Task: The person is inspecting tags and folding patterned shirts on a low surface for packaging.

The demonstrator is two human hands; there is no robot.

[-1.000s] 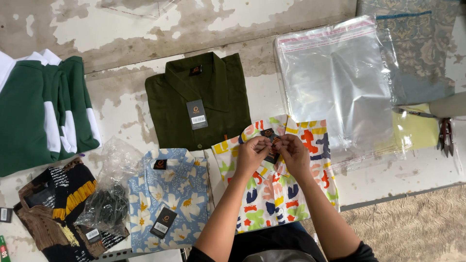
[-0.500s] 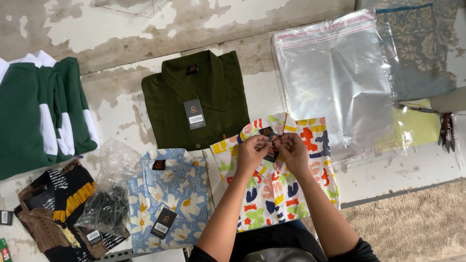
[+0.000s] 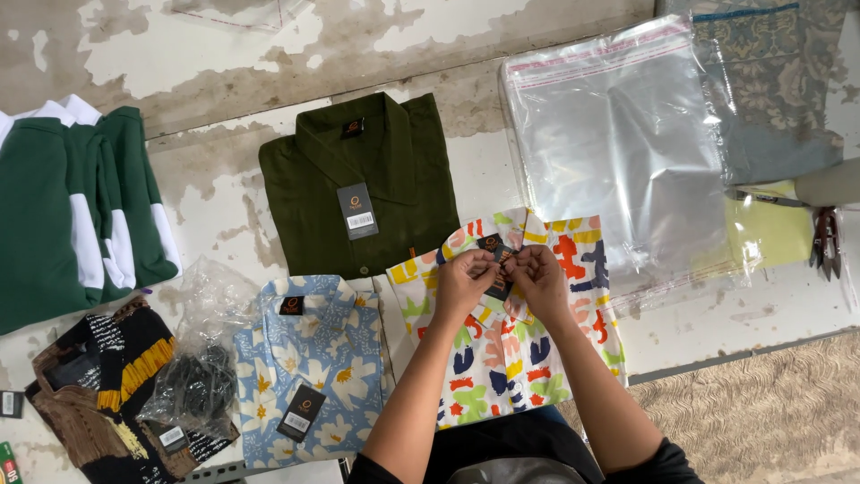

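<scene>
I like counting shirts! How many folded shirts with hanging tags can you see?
3. A dark green shirt lies at top centre, a blue flowered shirt at lower left, and a colourful patterned shirt lies under both hands. The other folded clothes at left may hide tags.

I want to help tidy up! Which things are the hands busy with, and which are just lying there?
In use:
left hand
right hand
colourful patterned shirt
dark hang tag

Just lying there:
dark green shirt
blue flowered shirt
clear plastic bags
green and white shirts
scissors
</scene>
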